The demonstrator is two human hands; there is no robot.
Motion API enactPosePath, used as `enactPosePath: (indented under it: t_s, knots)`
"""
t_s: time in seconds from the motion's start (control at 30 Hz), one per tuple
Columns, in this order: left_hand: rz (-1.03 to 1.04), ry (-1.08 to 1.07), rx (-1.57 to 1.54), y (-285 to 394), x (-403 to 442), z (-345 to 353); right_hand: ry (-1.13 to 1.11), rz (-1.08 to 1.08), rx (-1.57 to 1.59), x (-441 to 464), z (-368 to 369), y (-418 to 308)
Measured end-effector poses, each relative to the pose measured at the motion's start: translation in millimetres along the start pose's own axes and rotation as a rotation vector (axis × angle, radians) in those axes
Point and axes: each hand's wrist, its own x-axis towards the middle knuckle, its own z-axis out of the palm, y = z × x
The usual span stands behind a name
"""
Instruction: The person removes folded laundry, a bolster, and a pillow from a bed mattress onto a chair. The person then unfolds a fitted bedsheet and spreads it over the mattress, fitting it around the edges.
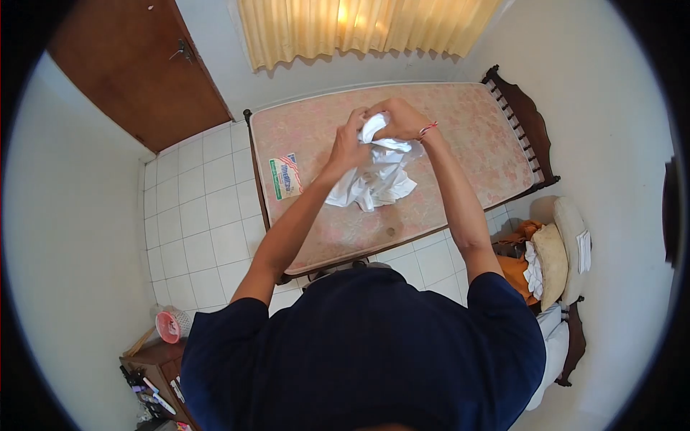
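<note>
A crumpled white cloth (374, 183) hangs from both hands over the pink floral mattress (467, 115), its lower folds spread above or on the surface; I cannot tell whether they touch it. My left hand (351, 142) grips the cloth's upper left side, fingers bent around it. Opposite, my right hand (399, 121) curls over the bunched top, with a red and white band (428, 130) at the wrist. The two hands almost meet at the fingertips. What kind of cloth item it is does not show.
A printed label (286, 177) is on the mattress at left. The dark wooden headboard (528, 118) rises at the right. Pillows (553, 262) and orange cloth (514, 276) are piled lower right. A pink-rimmed basket (169, 327) stands lower left, and a brown door (122, 65) upper left.
</note>
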Motion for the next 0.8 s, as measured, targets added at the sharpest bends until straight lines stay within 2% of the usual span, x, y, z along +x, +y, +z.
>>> enactPosePath:
  t_s: [0.03,0.07,0.1,0.13,0.17,0.2,0.23,0.27,0.33,0.37,0.4,0.43,0.47,0.5,0.53,0.6,0.67,0.73,0.8]
  knots:
    - [0.141,0.092,-0.009,-3,7,-1,-0.079,0.112,-0.086,0,-2,-8]
    - [0.142,0.085,-0.017,-6,7,-6,-0.156,0.224,-0.173,-1,-4,-14]
    - [0.064,0.052,0.036,-6,8,-17,-0.155,0.254,-0.353,-7,-6,-16]
    - [-0.009,0.015,0.091,-11,12,-27,-0.147,0.262,-0.360,-12,-5,-8]
    - [0.045,0.094,0.108,-17,13,-31,-0.038,0.284,-0.446,-23,2,4]
    - [0.046,0.082,0.102,-12,11,-37,0.069,0.305,-0.530,-37,10,19]
    - [0.075,0.210,0.087,-3,11,-45,0.181,0.331,-0.510,-48,12,44]
    - [0.099,0.338,0.070,1,9,-51,0.183,0.345,-0.515,-64,1,52]
    - [-0.004,0.312,0.113,-17,13,-73,0.389,0.568,-0.631,-86,-18,54]
    - [-0.020,0.247,0.098,-29,16,-80,0.392,0.573,-0.639,-88,-21,51]
    - [-0.017,0.240,0.089,-24,17,-79,0.359,0.560,-0.437,-90,-26,37]
    - [-0.061,0.132,-0.080,-13,14,-75,0.325,0.546,-0.235,-96,-26,23]
    - [-0.105,0.020,-0.250,-4,12,-69,0.337,0.469,-0.176,-94,-10,11]
    - [-0.240,-0.140,-0.370,-5,12,-60,0.351,0.391,-0.117,-82,12,-4]
    - [-0.230,-0.245,-0.399,9,10,-53,0.357,0.376,-0.027,-72,32,-18]
    - [-0.211,-0.296,-0.383,24,8,-49,0.360,0.371,0.056,-64,50,-19]
    - [-0.189,-0.299,-0.426,11,7,-51,0.138,0.299,0.176,-62,58,0]
    - [-0.172,-0.297,-0.462,2,4,-64,0.183,0.329,0.108,-69,43,-15]
    - [-0.182,-0.485,-0.275,-2,1,-87,0.090,0.520,0.005,-84,22,-16]
